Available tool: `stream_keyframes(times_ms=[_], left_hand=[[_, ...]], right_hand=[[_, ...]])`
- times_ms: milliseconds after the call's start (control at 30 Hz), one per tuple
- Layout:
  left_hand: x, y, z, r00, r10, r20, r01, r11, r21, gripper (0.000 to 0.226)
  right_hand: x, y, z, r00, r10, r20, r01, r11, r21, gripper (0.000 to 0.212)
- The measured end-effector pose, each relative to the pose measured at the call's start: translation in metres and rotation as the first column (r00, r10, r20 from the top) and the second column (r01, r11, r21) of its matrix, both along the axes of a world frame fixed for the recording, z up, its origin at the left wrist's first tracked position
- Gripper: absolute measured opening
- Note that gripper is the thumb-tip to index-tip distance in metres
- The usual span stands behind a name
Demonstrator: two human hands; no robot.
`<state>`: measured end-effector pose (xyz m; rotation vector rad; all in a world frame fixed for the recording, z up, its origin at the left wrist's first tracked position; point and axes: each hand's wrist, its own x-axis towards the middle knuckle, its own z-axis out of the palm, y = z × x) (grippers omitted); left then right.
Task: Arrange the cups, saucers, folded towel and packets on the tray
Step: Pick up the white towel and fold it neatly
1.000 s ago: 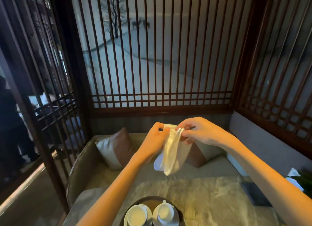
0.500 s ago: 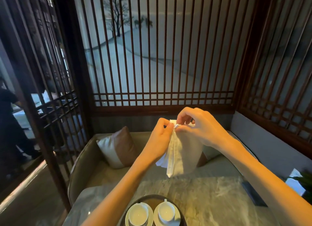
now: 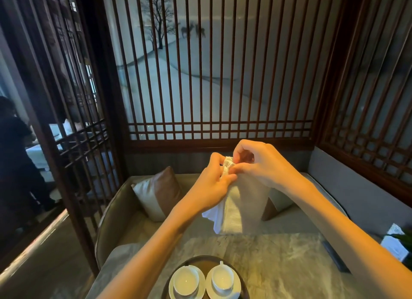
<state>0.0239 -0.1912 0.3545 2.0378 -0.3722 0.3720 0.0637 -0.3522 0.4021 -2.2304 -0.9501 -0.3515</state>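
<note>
Towel (image 3: 242, 207), white, hangs in the air above the far edge of the tabletop (image 3: 278, 267), pinched at its top edge by both my hands. My left hand (image 3: 211, 185) grips the top left part with thumb and fingers closed on the cloth; my right hand (image 3: 256, 162) pinches the top just beside it, fingertips curled in. The two hands touch or nearly touch at the hem, hard to say from this angle. Cloth drops in a long vertical fold, a loose white corner sticking out low on the left side.

Tray (image 3: 201, 262), dark and round, sits at the near edge of the tabletop, partly cut off by the frame. On it two white cups side by side, each on its own white saucer: left cup (image 3: 186, 281) on left saucer (image 3: 200, 286), right cup (image 3: 222, 278) on right saucer (image 3: 236, 286). The saucers touch or almost touch.

Behind the tabletop a sofa with a brown-and-cream cushion (image 3: 159, 192). Wooden lattice screen (image 3: 219, 129) behind that.
</note>
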Motion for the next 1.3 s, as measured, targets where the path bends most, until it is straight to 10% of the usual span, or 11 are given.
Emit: stream_keyframes(times_ms=[167,267,400,633,733,1300], left_hand=[[-0.002,0.012,0.015,0.979,-0.186,-0.078,0.157,0.946,-0.282,0.015],[-0.004,0.028,0.017,0.95,-0.299,-0.092,0.229,0.864,-0.449,0.019],[-0.004,0.042,0.009,0.941,-0.311,-0.129,0.167,0.762,-0.625,0.023],[0.001,0.043,-0.009,0.988,0.086,-0.131,-0.138,0.875,-0.464,0.013],[0.001,0.04,-0.017,0.98,0.173,-0.1,-0.199,0.888,-0.415,0.008],[0.002,0.045,-0.007,0.988,0.155,-0.016,-0.154,0.952,-0.265,0.017]], right_hand=[[0.01,0.0,-0.006,0.994,-0.074,0.08,0.069,0.996,0.062,0.052],[0.011,-0.021,-0.023,0.959,-0.013,-0.282,0.087,0.964,0.251,0.101],[0.01,-0.035,-0.06,0.566,0.504,-0.652,0.035,0.776,0.63,0.074],[0.003,-0.016,-0.055,0.84,0.301,-0.451,0.038,0.797,0.603,0.031],[0.004,-0.002,-0.052,0.927,0.136,-0.349,0.087,0.828,0.554,0.049],[0.014,-0.032,-0.042,0.982,0.038,-0.187,0.032,0.933,0.358,0.017]])
